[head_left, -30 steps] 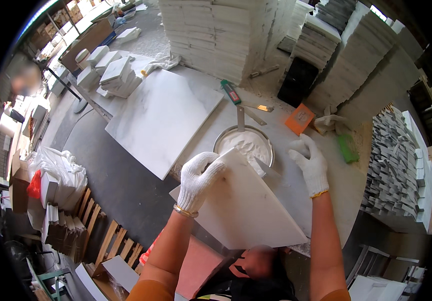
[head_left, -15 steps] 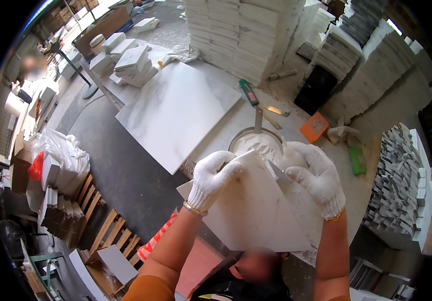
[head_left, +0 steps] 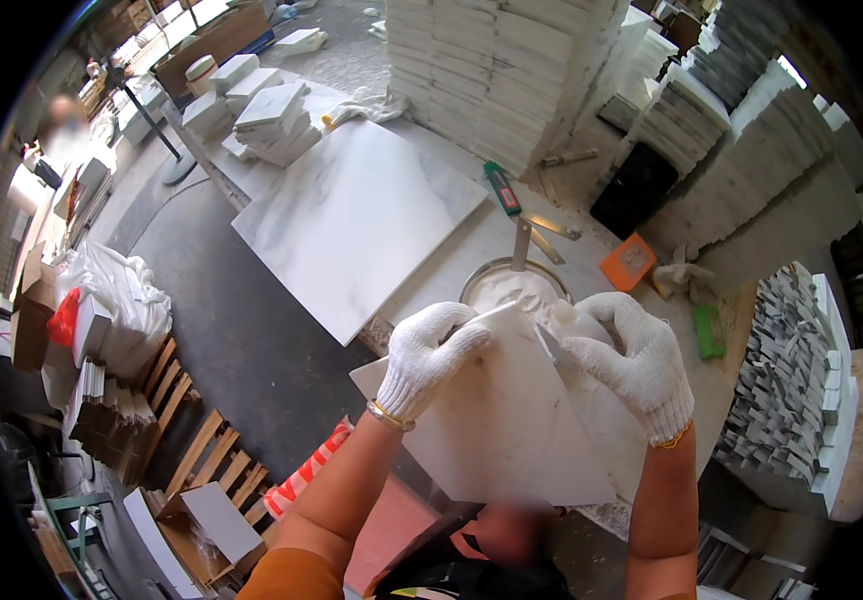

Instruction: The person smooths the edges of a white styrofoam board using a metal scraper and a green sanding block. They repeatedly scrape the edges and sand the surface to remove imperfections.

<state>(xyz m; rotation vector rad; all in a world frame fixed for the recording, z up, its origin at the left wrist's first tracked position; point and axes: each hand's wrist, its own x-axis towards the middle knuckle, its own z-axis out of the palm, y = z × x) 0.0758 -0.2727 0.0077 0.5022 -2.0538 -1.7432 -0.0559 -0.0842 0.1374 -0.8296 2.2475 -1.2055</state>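
My left hand (head_left: pixel 431 362), in a white knit glove, pinches the upper corner of a white marble tile (head_left: pixel 516 430) that is tilted up in front of me. In my gloved right hand (head_left: pixel 639 365) is a putty knife (head_left: pixel 548 345); its metal blade lies along the tile's right edge, while the fingers hide its handle. Just beyond the tile, an open round tin (head_left: pixel 468 290) holds white paste (head_left: pixel 516 288). A flat metal scraper (head_left: pixel 521 246) stands up at the tin's far rim. My right fingers partly cover the tin's near right side.
A large marble slab (head_left: pixel 361 220) lies left of the tin. Beyond it are a green-handled tool (head_left: pixel 500 188), an orange block (head_left: pixel 627 262), a green block (head_left: pixel 708 332) and a dark phone-like slab (head_left: pixel 634 190). Tall tile stacks (head_left: pixel 486 75) rise behind. Wooden pallets (head_left: pixel 196 450) lie at lower left.
My right hand has shifted slightly left, bringing the blade closer along the tile's edge. The left hand keeps its pinch on the tile. The whole view has tilted a little.
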